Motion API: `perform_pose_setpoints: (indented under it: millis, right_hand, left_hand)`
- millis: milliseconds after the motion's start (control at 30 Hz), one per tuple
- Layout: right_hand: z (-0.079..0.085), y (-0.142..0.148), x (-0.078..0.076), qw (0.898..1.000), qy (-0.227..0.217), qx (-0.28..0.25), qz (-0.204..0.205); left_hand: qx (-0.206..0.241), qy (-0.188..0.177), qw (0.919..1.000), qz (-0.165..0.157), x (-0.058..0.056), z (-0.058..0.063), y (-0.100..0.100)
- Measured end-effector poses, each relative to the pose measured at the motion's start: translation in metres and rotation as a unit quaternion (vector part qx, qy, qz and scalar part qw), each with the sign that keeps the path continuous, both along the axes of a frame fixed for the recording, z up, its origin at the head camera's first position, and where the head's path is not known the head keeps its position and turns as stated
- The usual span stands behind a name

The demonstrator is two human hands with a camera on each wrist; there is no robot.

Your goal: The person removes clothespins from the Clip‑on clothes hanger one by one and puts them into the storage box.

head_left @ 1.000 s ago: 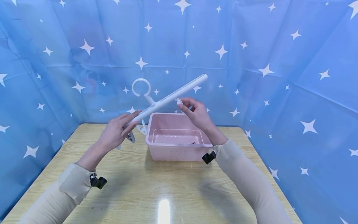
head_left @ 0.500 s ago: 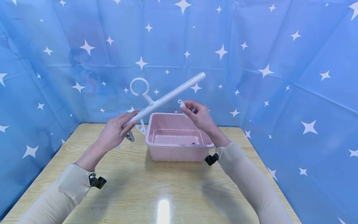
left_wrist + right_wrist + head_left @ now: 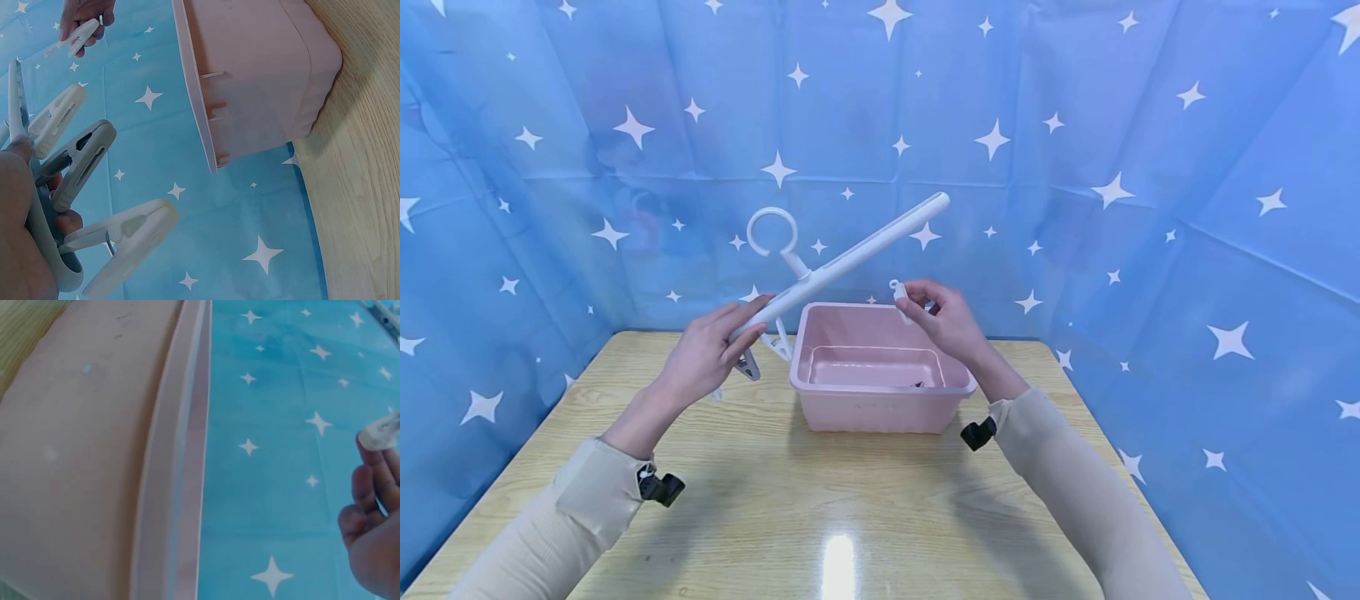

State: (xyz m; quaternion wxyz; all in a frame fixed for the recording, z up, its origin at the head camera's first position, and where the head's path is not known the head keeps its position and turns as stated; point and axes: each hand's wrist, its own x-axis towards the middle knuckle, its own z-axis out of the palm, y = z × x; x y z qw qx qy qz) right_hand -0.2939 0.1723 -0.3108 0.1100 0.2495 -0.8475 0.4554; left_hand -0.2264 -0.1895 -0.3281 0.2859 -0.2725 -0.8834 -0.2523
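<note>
One bin [image 3: 872, 411]—dark speck [image 3: 919, 384] inside; left hand [image 3: 706, 347] grips hanger [image 3: 850, 259]; right hand [image 3: 950, 321] pinches clip [image 3: 900, 292]

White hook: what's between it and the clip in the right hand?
The hanger's slanting bar lies between the hook and the clip, as the head view shows.

Head downward; 2 wrists close; hanger [image 3: 850, 259] apparently shared.
</note>
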Motion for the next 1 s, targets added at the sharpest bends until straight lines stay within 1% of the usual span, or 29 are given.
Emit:
perform_pose_setpoints:
  millis: [100,333,500,733,1000]
  right_hand:
    - [-0.003,0.004,-0.001,1.0,-0.007,0.011,-0.006]
    - [-0.006,0.01,0.0,1.0,-0.022,0.02,-0.008]
    - [-0.01,0.014,0.0,0.999,-0.022,0.034,-0.01]
    - [-0.016,0.017,0.0,0.999,-0.027,0.042,-0.01]
    - [-0.017,0.018,0.0,0.998,-0.029,0.055,-0.009]
  left_hand:
    - [-0.002,0.001,1.0,0.0,0.0,0.0,0.001]
    - [-0.006,0.001,1.0,0.0,0.001,0.001,0.002]
    - [-0.005,0.009,0.9999,-0.002,0.0,0.001,0.004]
    - [-0.003,0.005,1.0,-0.002,0.0,0.0,0.003]
    - [-0.005,0.006,1.0,-0.004,-0.001,0.001,0.003]
